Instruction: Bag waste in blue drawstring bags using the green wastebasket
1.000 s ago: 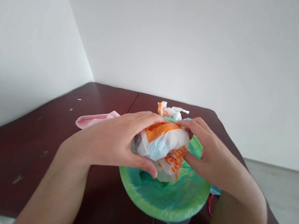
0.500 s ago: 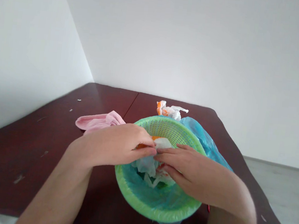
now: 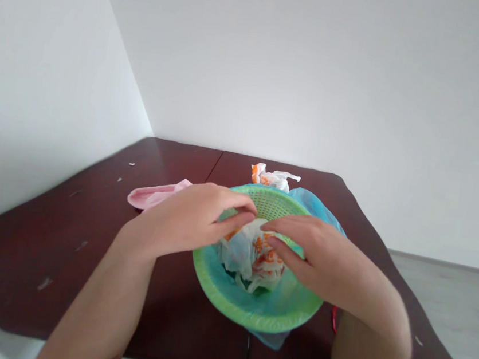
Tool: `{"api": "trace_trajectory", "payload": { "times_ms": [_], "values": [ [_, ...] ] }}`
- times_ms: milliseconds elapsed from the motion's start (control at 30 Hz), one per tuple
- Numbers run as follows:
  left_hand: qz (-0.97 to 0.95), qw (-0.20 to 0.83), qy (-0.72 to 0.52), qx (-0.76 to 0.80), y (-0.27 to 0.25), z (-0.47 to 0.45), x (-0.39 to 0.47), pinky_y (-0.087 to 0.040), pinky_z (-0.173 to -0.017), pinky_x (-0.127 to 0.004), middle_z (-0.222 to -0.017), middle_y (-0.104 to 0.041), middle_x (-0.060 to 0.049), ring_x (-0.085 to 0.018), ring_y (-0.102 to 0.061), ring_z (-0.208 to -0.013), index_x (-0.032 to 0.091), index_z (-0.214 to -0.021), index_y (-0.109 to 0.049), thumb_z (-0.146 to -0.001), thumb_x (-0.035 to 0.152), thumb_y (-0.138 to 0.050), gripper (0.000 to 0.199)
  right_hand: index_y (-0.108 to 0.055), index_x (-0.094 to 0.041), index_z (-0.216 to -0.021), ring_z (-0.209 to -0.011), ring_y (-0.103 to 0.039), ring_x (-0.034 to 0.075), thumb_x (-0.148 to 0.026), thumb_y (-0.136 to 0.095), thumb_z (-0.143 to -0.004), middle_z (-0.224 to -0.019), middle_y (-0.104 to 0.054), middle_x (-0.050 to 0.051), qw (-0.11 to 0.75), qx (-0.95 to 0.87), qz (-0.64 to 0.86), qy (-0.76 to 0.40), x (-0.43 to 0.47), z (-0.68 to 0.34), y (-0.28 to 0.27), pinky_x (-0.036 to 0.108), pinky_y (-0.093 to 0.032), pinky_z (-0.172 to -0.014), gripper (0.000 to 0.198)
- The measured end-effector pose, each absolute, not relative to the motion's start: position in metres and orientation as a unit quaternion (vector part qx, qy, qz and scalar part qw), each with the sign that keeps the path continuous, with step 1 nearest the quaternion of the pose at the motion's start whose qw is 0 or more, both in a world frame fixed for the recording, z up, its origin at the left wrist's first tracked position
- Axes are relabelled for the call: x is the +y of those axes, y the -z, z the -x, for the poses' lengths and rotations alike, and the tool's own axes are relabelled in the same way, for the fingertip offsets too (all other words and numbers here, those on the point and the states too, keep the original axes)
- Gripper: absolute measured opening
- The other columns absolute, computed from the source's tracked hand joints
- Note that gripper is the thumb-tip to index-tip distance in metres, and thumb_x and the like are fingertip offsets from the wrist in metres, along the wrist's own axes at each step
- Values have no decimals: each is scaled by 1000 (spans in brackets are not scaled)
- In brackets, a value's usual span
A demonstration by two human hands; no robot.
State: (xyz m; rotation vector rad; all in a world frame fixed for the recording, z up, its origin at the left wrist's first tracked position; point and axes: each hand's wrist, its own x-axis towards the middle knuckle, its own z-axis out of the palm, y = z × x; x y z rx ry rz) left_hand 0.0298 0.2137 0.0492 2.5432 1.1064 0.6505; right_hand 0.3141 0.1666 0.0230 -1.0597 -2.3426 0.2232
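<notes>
A green woven plastic basket [image 3: 249,320], partly lined with a thin blue plastic bag [image 3: 312,205], stands on the table. Inside it lies a crumpled white plastic bag [image 3: 252,256] with orange print. My left hand [image 3: 213,217] hovers over the basket's left side, its thumb and fingers curved with a gap between them. From the right, my right hand [image 3: 301,247] reaches over the white bag, thumb and fingers apart, the tips close to or touching it. Neither hand visibly grips anything.
Behind the basket sits another crumpled white and orange plastic bag [image 3: 272,177]. A pink cloth [image 3: 153,195] lies to the left, partly behind my left hand. The dark red table [image 3: 99,232] has small white scraps on it and meets white walls [image 3: 303,71].
Both hands have lifted slightly and their fingertips have drawn apart, showing more of the white bag's orange print. The basket appears slightly higher in view.
</notes>
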Motion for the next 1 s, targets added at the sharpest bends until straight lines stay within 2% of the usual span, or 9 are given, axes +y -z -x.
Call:
{"api": "trace_trajectory", "payload": {
  "times_ms": [100,200,300,333,433,533,767,933,1000],
  "values": [
    [-885,100,-280,360,-53,-9,206,-64,-100,-40,-113,-92,-4,-27,-87,-105,31,-118,-88,-126,48,-58,35,-85,-31,-116,-96,-84,24,-30,-66,-124,-109,-89,4,336,-840,410,-114,143,-321,-44,41,-68,-86,20],
    [-922,57,-303,236,-21,12,186,-65,-119,-50,-134,-92,-7,-32,-87,-125,34,-137,-84,-119,55,-75,29,-81,-33,-119,-88,-82,25,-21,-73,-116,-103,-86,4,417,-840,333,-100,114,-328,-27,43,-69,-77,15],
    [-926,-24,-336,173,41,30,154,-65,-128,-58,-153,-88,-6,-35,-85,-140,45,-156,-71,-100,71,-98,67,-79,-34,-129,-72,-74,26,-16,-81,-102,-91,-78,2,496,-827,265,-2,83,-335,32,44,-66,-63,33],
    [-911,-56,-358,196,64,35,143,-66,-127,-59,-148,-89,-2,-34,-86,-138,48,-153,-69,-99,65,-101,65,-79,-33,-131,-69,-71,25,-17,-84,-99,-88,-74,1,515,-814,265,39,73,-337,58,43,-65,-59,36],
    [-875,-133,-396,243,122,45,122,-74,-114,-52,-120,-92,8,-25,-91,-112,52,-139,-70,-98,19,-103,62,-80,-35,-133,-83,-75,27,-19,-95,-91,-102,-75,3,526,-756,364,135,50,-335,128,47,-71,-68,47],
    [-857,-193,-418,230,145,43,121,-75,-99,-46,-102,-89,8,-25,-87,-95,54,-130,-76,-89,5,-103,70,-81,-39,-135,-102,-77,29,-13,-92,-95,-123,-72,5,508,-698,465,196,40,-324,167,51,-74,-81,49],
    [-770,-249,-553,197,116,-2,133,-60,-76,-30,-76,-71,8,-14,-63,-66,29,-96,-77,-93,13,-108,36,-88,-30,-123,-103,-70,26,-6,-84,-103,-120,-68,8,525,-692,445,218,48,-304,150,47,-61,-88,32],
    [-812,-209,-522,158,118,-1,125,-66,-99,-38,-94,-86,2,-19,-78,-88,29,-109,-82,-116,12,-80,18,-84,-21,-125,-110,-72,28,-3,-76,-107,-125,-76,11,531,-735,388,162,43,-306,122,51,-57,-97,27],
    [-821,-178,-520,155,118,1,121,-67,-106,-41,-101,-90,1,-21,-82,-95,30,-110,-78,-117,18,-80,14,-83,-19,-124,-105,-72,26,-3,-76,-108,-118,-79,9,523,-747,379,157,42,-308,110,50,-54,-95,23]
  ]
}}
